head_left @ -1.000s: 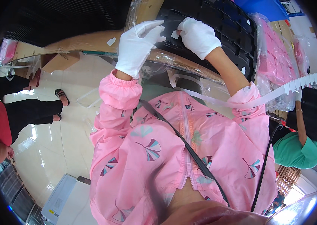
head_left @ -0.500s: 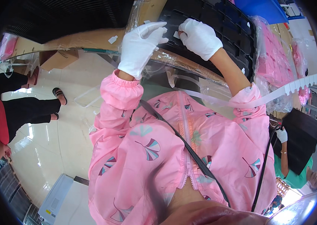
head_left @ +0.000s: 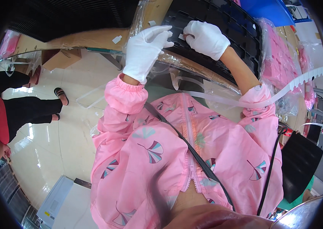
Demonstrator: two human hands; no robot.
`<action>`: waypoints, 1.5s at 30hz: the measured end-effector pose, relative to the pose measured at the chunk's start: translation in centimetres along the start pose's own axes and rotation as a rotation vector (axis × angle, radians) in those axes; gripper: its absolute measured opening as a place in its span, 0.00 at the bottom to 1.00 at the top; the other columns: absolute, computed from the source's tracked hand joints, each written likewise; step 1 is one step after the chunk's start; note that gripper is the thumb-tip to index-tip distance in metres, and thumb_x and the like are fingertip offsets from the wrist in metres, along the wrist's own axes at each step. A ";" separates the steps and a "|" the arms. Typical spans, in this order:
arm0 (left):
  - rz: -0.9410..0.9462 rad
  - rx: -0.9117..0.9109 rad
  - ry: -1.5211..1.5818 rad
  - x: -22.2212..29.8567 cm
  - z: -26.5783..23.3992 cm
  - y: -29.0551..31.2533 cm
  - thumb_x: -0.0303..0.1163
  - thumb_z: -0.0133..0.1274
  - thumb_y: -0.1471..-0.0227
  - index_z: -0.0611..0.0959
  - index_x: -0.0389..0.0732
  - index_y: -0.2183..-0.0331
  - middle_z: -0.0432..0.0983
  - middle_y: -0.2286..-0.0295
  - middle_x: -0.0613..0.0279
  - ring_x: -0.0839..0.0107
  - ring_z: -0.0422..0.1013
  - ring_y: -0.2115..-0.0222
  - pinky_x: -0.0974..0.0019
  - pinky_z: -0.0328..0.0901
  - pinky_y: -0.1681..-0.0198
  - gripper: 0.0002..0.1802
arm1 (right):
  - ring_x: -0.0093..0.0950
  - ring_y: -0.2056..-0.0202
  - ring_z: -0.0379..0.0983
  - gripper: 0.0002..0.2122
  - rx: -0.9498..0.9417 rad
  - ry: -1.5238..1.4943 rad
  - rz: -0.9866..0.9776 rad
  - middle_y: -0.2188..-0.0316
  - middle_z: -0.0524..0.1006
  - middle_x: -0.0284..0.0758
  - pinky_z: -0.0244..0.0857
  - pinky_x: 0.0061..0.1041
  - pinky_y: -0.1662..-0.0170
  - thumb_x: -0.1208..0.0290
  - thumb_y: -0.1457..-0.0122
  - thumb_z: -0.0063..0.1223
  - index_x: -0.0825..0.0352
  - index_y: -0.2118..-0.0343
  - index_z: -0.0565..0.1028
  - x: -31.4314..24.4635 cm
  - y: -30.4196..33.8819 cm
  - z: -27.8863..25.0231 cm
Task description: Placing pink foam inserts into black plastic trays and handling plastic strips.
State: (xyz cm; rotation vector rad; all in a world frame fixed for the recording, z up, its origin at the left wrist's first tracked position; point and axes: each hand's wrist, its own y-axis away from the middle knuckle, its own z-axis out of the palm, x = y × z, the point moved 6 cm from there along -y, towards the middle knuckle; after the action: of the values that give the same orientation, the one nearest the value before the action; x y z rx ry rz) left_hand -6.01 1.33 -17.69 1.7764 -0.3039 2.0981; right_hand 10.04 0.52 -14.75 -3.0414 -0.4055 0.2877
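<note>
My left hand (head_left: 144,49), in a white glove, hovers at the near left edge of a black compartmented tray (head_left: 222,23). Its fingers reach forward, thumb apart, with nothing visible between them. Over the tray's left part, my right hand (head_left: 207,40), also gloved, has its fingers curled in a pinch. A small white tag (head_left: 181,37) shows at its fingertips; a bit of bare fingertip shows there too. From my lap a long white notched strip (head_left: 298,81) curves up to the right, passing across my right sleeve.
A large black ribbed tray (head_left: 73,23) overhangs the table at left. Loose white tags (head_left: 116,39) lie on the brown cardboard (head_left: 96,38). Pink wrapped trays (head_left: 279,57) and a blue bin (head_left: 266,9) stand right. People stand left and right; a black panel (head_left: 302,168) is at right.
Both hands have shifted slightly right, their poses nearly unchanged. At the right, the person in green with the black panel has moved lower and is now mostly hidden.
</note>
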 end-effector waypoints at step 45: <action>-0.286 -0.455 0.380 -2.6 17.4 -0.6 0.33 0.48 0.44 0.72 0.32 0.51 0.71 0.55 0.48 0.60 0.71 0.55 0.69 0.67 0.53 0.21 | 0.41 0.69 0.73 0.05 -0.045 0.091 0.489 0.73 0.76 0.38 0.68 0.34 0.66 0.77 0.52 0.47 0.65 0.73 0.76 13.8 20.3 -3.7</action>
State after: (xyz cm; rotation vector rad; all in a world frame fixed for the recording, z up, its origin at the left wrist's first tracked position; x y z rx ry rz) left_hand 10.19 -5.42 -17.11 1.0706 -0.3602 1.9165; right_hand 29.02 -15.47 -15.29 -3.1371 0.3488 0.1587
